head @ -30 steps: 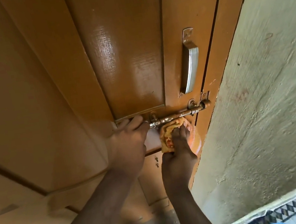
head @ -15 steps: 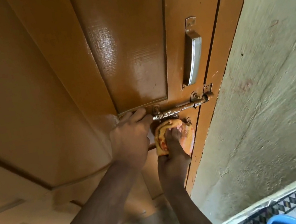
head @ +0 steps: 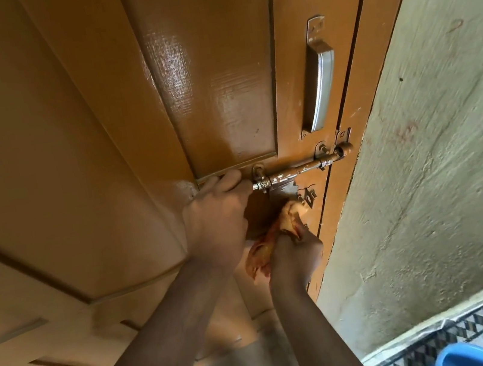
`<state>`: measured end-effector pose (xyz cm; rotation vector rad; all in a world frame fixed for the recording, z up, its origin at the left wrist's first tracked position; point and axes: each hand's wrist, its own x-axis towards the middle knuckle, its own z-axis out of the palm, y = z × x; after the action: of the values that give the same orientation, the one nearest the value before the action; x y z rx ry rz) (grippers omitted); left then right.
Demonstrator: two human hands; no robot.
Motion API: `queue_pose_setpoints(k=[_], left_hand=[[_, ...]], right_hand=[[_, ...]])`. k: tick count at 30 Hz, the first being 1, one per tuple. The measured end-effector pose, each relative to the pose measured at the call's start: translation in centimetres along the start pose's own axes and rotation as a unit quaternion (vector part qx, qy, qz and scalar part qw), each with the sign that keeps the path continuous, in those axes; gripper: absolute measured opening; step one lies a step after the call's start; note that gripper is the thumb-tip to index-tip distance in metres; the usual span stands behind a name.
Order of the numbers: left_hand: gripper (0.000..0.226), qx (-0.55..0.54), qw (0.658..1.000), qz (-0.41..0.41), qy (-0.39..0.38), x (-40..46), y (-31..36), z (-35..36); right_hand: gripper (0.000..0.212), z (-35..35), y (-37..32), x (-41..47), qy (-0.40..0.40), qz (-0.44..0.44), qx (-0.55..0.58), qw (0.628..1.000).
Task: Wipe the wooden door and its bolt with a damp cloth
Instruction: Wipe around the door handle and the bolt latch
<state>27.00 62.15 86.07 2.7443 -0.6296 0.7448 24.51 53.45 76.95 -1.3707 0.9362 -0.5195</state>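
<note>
1. The right hand (head: 293, 257), clamped on the cloth (head: 277, 237), has dropped from just under the bolt (head: 301, 168) to the door (head: 213, 92) face below it.
2. The left hand (head: 217, 218) stays curled on the bolt's left end.
3. Judgement: wiping shifts from bolt to the door's lock edge.

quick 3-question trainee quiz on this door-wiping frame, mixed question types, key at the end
1. True or false: the cloth is pressed on the pull handle.
2. Which hand grips the cloth?
3. The left hand is at the bolt's: A) left end B) right end by the frame C) neither.

Key: 1 false, it sits on the door below the bolt. 2 the right hand. 3 A.
</note>
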Motion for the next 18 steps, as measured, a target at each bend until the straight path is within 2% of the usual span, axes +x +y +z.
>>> queue_pose_setpoints(k=[4,9,11,15,18], left_hand=[[0.045,0.006,1.0,-0.01,-0.002,-0.1,0.2,-0.2],[0.041,0.008,1.0,0.002,0.012,0.0,0.0,0.1],[0.035,0.008,1.0,-0.005,0.01,0.0,0.0,0.2],[0.015,-0.004,1.0,-0.006,0.028,0.1,0.2,-0.1],[0.018,-0.009,1.0,-0.001,0.025,0.3,0.1,-0.2]], right_hand=[[0.029,0.7,-0.8,-1.2,0.003,-0.036,0.027,0.999],[0.028,0.9,-1.3,-1.0,0.007,0.038,0.058,0.998],[0.034,0.8,-2.6,-1.2,-0.021,0.05,0.099,0.994],[0.05,0.0,-5.5,-1.7,-0.053,0.005,0.133,0.99],[0.032,0.1,-4.9,-1.1,-0.011,0.037,0.107,0.993]])
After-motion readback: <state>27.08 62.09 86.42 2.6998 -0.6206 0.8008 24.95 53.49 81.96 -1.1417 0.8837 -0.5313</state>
